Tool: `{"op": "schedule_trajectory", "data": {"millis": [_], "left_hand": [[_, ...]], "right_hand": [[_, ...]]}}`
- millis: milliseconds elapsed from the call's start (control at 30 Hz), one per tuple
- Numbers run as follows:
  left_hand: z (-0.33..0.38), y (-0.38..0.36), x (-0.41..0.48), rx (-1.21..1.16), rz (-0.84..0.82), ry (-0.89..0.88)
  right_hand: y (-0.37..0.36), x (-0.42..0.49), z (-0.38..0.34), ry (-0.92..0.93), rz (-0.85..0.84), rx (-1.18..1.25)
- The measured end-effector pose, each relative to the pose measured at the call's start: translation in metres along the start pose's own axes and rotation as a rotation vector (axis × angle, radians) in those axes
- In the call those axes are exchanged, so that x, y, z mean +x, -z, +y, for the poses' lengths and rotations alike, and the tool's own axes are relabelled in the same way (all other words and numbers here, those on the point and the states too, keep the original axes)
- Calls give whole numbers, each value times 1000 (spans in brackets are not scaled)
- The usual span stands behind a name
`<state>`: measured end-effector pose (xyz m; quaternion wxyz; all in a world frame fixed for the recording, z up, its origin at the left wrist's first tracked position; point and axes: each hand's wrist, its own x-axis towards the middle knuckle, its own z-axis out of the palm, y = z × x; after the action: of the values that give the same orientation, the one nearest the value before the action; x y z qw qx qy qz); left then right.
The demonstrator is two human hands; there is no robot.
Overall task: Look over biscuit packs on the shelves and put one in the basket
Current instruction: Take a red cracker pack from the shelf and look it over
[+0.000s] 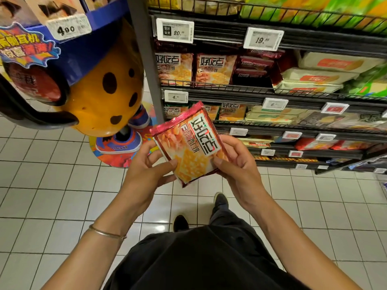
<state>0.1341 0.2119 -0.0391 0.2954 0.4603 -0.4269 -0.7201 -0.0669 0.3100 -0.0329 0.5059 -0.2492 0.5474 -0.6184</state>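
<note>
- The shelves run along my right and are stacked with packs. Several on the upper rows carry the same lettering as the one I hold.
- The tiled floor is all that lies below my arms. I can't see the basket anywhere.
- The biscuit pack is off the shelf. It sits between my two hands in front of the lower shelves, printed face up toward me.
- I'd judge it light, a thin and rather slick wrapper over crisp biscuits that would crack under a squeeze. It looks stiff enough across the middle but soft at the crimped ends.
- The best hold is on the flat sides with light pressure. The sealed ends would crumple or slip.
- It lies tilted. One crimped red end points up and away toward the shelf post, and the opposite corner points down toward my feet.
- The pack looks nearly square, so I'm unsure of the long axis. I'd guess it runs from the far crimped end to the near end. The big lettering runs sideways along the edge by my right hand.
- My left hand pinches the lower left side, with the thumb on the face and the fingers tucked behind.
- My right hand pinches the right side, with its fingers curled round the edge.
</note>
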Motion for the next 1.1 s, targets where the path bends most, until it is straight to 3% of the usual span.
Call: {"op": "schedule_trajectory", "data": {"millis": [333,700,1100], "left_hand": [[7,6,7,48,-54,-100],[23,-41,13,148,-3,-151],[23,-36,21,28,-39,-86]], "right_hand": [[3,5,10,-54,33,-39],[-6,17,25,-377,107,71],[7,24,21,-294,106,113]]}}
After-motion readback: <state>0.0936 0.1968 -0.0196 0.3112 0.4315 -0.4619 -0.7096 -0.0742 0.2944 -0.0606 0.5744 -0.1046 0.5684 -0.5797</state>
